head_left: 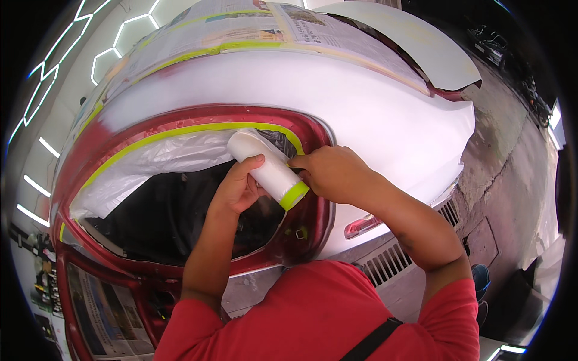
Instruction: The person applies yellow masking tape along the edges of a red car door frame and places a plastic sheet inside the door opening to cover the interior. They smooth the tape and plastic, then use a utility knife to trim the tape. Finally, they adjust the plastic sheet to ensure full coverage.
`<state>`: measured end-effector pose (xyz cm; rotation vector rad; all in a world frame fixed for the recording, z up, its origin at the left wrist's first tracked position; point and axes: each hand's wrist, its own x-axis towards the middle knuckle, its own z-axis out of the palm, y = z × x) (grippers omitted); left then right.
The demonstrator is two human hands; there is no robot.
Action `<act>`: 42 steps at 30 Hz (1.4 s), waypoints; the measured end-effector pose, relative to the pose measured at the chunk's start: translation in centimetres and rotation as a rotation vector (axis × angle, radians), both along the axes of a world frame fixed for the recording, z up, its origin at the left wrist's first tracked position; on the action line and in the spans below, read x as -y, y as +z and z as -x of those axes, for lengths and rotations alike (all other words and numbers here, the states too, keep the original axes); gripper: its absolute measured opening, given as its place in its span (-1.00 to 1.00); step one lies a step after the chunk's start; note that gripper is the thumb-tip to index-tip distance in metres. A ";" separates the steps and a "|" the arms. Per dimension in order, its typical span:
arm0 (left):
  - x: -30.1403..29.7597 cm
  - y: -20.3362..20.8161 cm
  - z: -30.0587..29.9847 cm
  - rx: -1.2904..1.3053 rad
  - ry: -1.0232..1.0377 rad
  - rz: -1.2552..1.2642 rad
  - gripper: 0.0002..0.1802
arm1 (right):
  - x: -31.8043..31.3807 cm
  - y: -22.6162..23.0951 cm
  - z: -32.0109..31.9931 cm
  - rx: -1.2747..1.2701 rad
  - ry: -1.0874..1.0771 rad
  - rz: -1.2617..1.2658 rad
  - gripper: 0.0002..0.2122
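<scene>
My left hand (pixel 238 188) is closed around a roll of white masking film (pixel 263 161), its thumb on top. The roll is tilted, with a band of yellow-green tape (pixel 294 195) at its lower right end. My right hand (pixel 337 171) is at the right side of the roll with its fingers curled in, where the strip of masking tape (pixel 198 131) reaches the fingertips; their exact grip is partly hidden. That strip follows the upper edge of a red car door opening (pixel 319 222). Thin plastic film (pixel 174 155) hangs from it over the dark interior.
White-primed body panel (pixel 397 120) spreads above and right of the opening. Newspaper (pixel 337 36) taped in yellow-green covers the car's upper part. An open red door (pixel 69 313) with newspaper stands lower left. A floor grate (pixel 385 265) lies beside the car.
</scene>
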<state>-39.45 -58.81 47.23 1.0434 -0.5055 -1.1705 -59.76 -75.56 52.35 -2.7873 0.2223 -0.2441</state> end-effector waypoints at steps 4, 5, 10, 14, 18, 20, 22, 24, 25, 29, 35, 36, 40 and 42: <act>0.9 0.3 -0.7 -0.024 0.107 -0.014 -0.40 | 0.6 0.2 -1.4 0.031 0.068 0.014 -0.79; 0.9 0.1 -0.9 -0.027 0.124 -0.009 -0.40 | 0.8 0.5 -1.7 0.045 0.093 0.022 -0.80; 0.5 0.2 -1.3 -0.094 0.071 0.094 -0.43 | 0.7 4.9 -2.0 -0.141 0.103 0.108 -0.77; 1.0 -0.2 -1.8 -0.082 0.073 0.080 -0.44 | -1.0 6.7 -3.7 -0.287 0.070 0.254 -0.74; 0.5 -0.5 -1.7 -0.092 0.000 0.141 -0.44 | 0.0 9.3 -2.5 -0.339 0.091 0.214 -0.74; 0.5 -0.4 -2.1 -0.086 -0.038 0.141 -0.43 | -0.5 10.4 -2.4 -0.365 0.105 0.245 -0.73; 0.7 -0.1 -2.0 -0.090 -0.026 0.103 -0.44 | -1.8 9.9 -3.6 -0.365 0.091 0.280 -0.72; 1.1 -0.1 -1.7 -0.103 -0.056 0.153 -0.44 | -1.9 9.2 -3.8 -0.369 0.065 0.288 -0.72; 1.4 -0.2 -1.5 -0.110 -0.072 0.179 -0.44 | -1.6 8.7 -3.6 -0.377 0.052 0.273 -0.72; 0.9 -2.1 -2.1 -0.106 0.121 0.179 -0.35 | -0.5 11.7 -2.7 -0.394 0.119 0.319 -0.71; 1.2 0.1 -1.2 -0.145 -0.026 0.232 -0.45 | -1.3 10.5 -4.0 -0.409 0.059 0.323 -0.75; 1.3 0.1 -1.1 -0.161 -0.026 0.238 -0.45 | -1.2 9.4 -3.9 -0.368 0.068 0.303 -0.76; 0.9 0.5 -1.3 -0.171 -0.048 0.255 -0.42 | 0.1 7.1 -1.0 -0.190 0.110 0.243 -0.81; 0.2 -0.7 -2.4 -0.192 0.000 0.245 -0.37 | 0.6 7.3 2.4 -0.215 0.085 0.198 -0.80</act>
